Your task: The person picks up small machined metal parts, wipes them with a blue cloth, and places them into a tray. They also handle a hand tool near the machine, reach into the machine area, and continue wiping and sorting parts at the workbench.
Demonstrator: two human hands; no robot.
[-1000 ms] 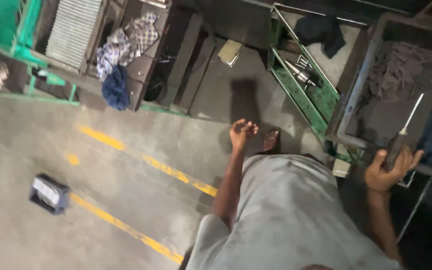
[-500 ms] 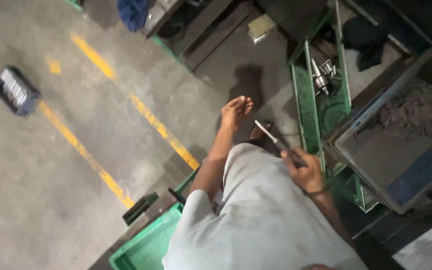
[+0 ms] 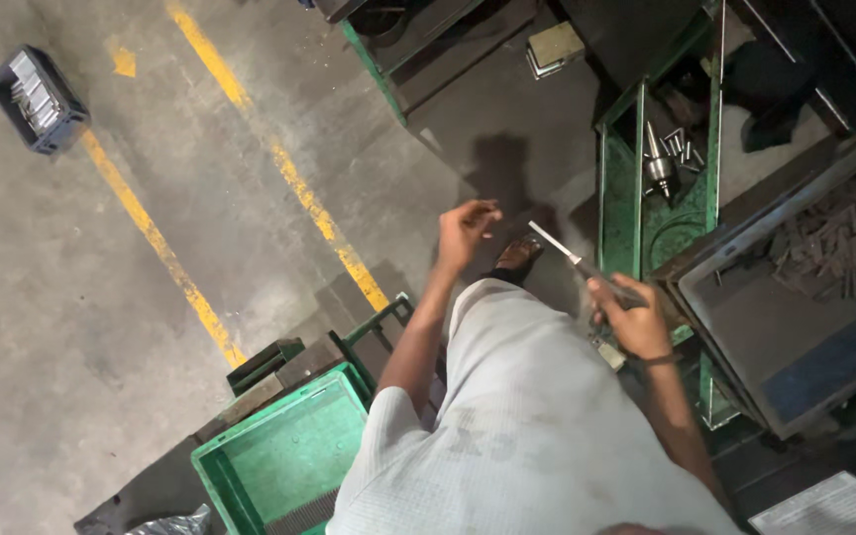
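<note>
I take the green metal rack [image 3: 618, 198] as the reference landmark for all positions.

Right hand [image 3: 628, 315]: it sits just below the rack's lower corner. Its fingers are wrapped tight around the dark handle of a screwdriver-like tool [image 3: 577, 263]. The tool's light metal shaft slants up and away from the hand, toward the bare floor beside the rack's left post, and its tip is not touching anything I can see.

Left hand [image 3: 465, 230]: it hangs in the air well to the left of the rack, above a dark patch of concrete. The fingers are curled loosely inward, thumb close to the fingertips. I cannot tell whether a small part is pinched between them.

Inside the rack I see several short metal cylinders and one pointed conical piece [image 3: 658, 163]. Touching the rack on its right stands a grey bin [image 3: 795, 347] with dark flat strips heaped in its far corner.

Well left and below the rack, beside my left elbow, is a green plastic crate [image 3: 279, 456]. Far to the left of the rack, beyond the yellow floor lines [image 3: 309, 198], a small dark tray of metal pieces [image 3: 37, 99] rests on the concrete.
</note>
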